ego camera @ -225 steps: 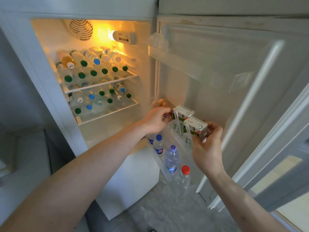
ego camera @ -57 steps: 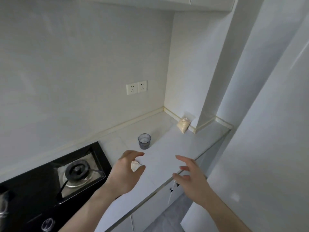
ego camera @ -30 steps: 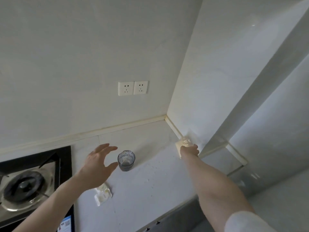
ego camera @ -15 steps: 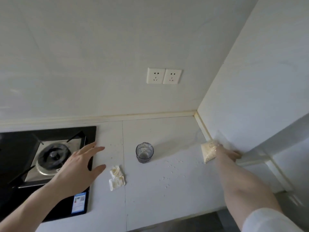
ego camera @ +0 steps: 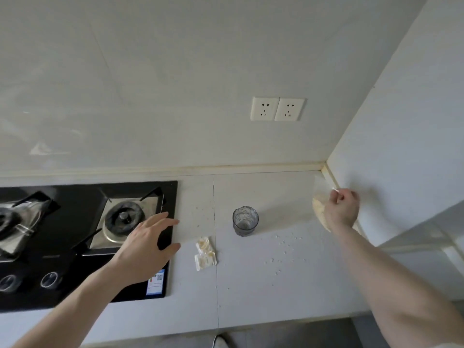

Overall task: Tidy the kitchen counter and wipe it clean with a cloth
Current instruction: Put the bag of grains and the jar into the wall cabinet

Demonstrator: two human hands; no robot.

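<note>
At the left of the frame sits a black gas hob (ego camera: pixel 82 237). The left hand (ego camera: pixel 148 244) hovers over its right edge, fingers spread and holding nothing. Right of it, crumpled wrappers (ego camera: pixel 205 253) lie on the white counter (ego camera: pixel 251 292), then a glass (ego camera: pixel 245 221) and scattered crumbs (ego camera: pixel 283 247). At the right, the right hand (ego camera: pixel 340 208) pinches a small bag (ego camera: pixel 320 209) by the side wall.

The pale surface (ego camera: pixel 263 285) fills the lower frame. Centre: a glass (ego camera: pixel 245 221), crumpled wrappers (ego camera: pixel 205 253), scattered crumbs (ego camera: pixel 282 249). Left: a black hob (ego camera: pixel 82 237).
</note>
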